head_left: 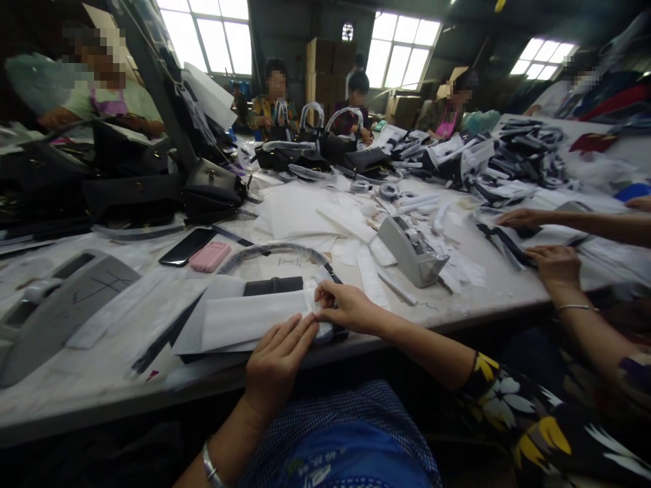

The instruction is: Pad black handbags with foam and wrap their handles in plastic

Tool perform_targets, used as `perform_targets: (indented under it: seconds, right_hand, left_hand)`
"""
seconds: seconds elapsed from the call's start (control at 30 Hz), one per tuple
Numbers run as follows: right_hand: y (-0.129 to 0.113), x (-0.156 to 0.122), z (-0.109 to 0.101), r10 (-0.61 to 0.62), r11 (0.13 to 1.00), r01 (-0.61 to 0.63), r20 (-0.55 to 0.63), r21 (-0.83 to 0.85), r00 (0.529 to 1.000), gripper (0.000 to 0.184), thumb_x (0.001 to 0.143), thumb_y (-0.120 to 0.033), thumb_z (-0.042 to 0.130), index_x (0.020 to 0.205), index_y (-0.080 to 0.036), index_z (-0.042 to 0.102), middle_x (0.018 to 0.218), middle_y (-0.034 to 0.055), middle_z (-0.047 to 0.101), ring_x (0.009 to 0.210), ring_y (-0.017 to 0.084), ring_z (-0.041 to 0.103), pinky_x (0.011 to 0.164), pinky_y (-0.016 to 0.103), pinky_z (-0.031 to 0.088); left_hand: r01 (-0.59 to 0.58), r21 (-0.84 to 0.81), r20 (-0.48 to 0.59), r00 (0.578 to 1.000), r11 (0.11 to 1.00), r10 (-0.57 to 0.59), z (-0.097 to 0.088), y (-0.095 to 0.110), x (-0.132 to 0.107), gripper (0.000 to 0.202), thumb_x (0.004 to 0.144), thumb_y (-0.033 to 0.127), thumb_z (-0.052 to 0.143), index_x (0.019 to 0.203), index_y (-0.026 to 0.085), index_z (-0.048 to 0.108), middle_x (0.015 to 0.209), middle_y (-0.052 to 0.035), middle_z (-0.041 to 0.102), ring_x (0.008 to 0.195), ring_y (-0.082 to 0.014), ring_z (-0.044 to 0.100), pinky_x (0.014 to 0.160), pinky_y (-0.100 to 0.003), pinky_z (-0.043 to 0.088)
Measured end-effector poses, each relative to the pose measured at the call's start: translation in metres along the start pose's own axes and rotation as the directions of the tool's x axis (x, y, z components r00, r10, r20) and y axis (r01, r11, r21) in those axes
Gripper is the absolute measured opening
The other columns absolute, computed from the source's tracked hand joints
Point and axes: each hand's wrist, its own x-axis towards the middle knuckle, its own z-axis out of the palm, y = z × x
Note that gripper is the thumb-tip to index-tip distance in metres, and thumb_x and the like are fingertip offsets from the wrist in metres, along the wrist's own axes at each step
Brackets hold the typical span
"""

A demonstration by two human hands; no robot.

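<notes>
Silver glints from a bangle [211, 468] on the wrist as the left hand [279, 359] comes up from six o'clock, palm down. Its grip is flat and loose, with the fingers laid on the white paper [244, 322]. The right hand [346, 306] reaches in from four o'clock with the forearm low. Its grip is narrow, thumb and fingertips pinching the paper's right end.

The paper lies folded at the near edge of the surface [102, 379]. A black leather piece [273, 286] shows from under it at twelve o'clock, and a plastic-wrapped curved handle [277, 249] arches beyond. A grey tape dispenser [409, 251] stands at two o'clock. A pink case [209, 257] and a black phone [186, 246] lie at ten o'clock. A co-worker's hand [557, 266] rests at three o'clock.

Black bags [213, 186] crowd the far side, people sit beyond them, and bright windows [407, 57] light the room.
</notes>
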Motion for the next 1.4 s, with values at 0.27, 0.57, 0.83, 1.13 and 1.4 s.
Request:
perform_targets:
  seconds: [0.27, 0.57, 0.83, 1.13, 1.4]
  right_hand:
    - [0.008, -0.022, -0.027, -0.103, 0.994, 0.091, -0.289, -0.057, 0.952, 0.017, 0.083, -0.019, 0.066, 0.1, -0.021, 0.067, 0.091, 0.0003, 0.07, 0.073, 0.013, 0.062, 0.072, 0.026, 0.052]
    - [0.081, -0.062, -0.204, 0.412, 0.88, -0.47, -0.612, 0.074, 0.675, 0.019, 0.092, -0.028, 0.06, 0.099, -0.013, 0.069, 0.105, 0.014, 0.074, 0.102, 0.025, 0.069, 0.096, 0.04, 0.054]
    - [0.102, -0.024, -0.235, 0.638, 0.763, -0.574, -0.201, 0.298, 0.743, 0.03, 0.079, -0.038, 0.079, 0.072, -0.011, 0.068, 0.067, 0.01, 0.073, 0.065, 0.019, 0.072, 0.067, 0.028, 0.061]
    - [0.091, -0.039, -0.239, 0.566, 0.789, -0.412, -0.278, 0.456, 0.776, 0.027, 0.083, -0.039, 0.075, 0.078, -0.014, 0.066, 0.068, 0.005, 0.07, 0.058, 0.013, 0.064, 0.056, 0.023, 0.057]
    - [0.069, -0.102, -0.222, 0.543, 0.799, -0.279, -0.439, 0.532, 0.716, 0.03, 0.084, -0.044, 0.072, 0.085, -0.015, 0.069, 0.087, 0.0099, 0.071, 0.065, 0.012, 0.063, 0.057, 0.021, 0.053]
  left_hand:
    - [-0.086, 0.06, 0.044, 0.996, 0.994, 0.083, -0.001, -0.006, 0.001, 0.035, 0.1, 0.01, 0.043, 0.127, 0.018, 0.063, 0.132, -0.0012, 0.065, 0.116, -0.0233, 0.064, 0.098, -0.037, 0.045]
    - [-0.15, 0.121, 0.025, 0.989, 0.981, 0.149, 0.003, -0.012, -0.001, 0.038, 0.101, 0.012, 0.039, 0.132, 0.018, 0.06, 0.136, -0.0001, 0.063, 0.116, -0.0227, 0.064, 0.099, -0.037, 0.044]
    - [-0.2, 0.19, 0.022, 0.98, 0.961, 0.199, 0.006, -0.016, -0.005, 0.041, 0.1, 0.014, 0.038, 0.134, 0.019, 0.06, 0.137, 0.0004, 0.061, 0.115, -0.0222, 0.065, 0.096, -0.035, 0.048]
    - [-0.196, 0.178, 0.017, 0.98, 0.964, 0.196, 0.01, -0.019, -0.008, 0.044, 0.096, 0.01, 0.038, 0.133, 0.02, 0.061, 0.139, 0.0021, 0.06, 0.116, -0.0226, 0.064, 0.093, -0.036, 0.049]
    - [-0.202, 0.151, 0.018, 0.979, 0.968, 0.202, 0.008, -0.019, -0.008, 0.042, 0.1, 0.012, 0.036, 0.134, 0.018, 0.059, 0.142, 0.0016, 0.056, 0.117, -0.0221, 0.063, 0.097, -0.036, 0.045]
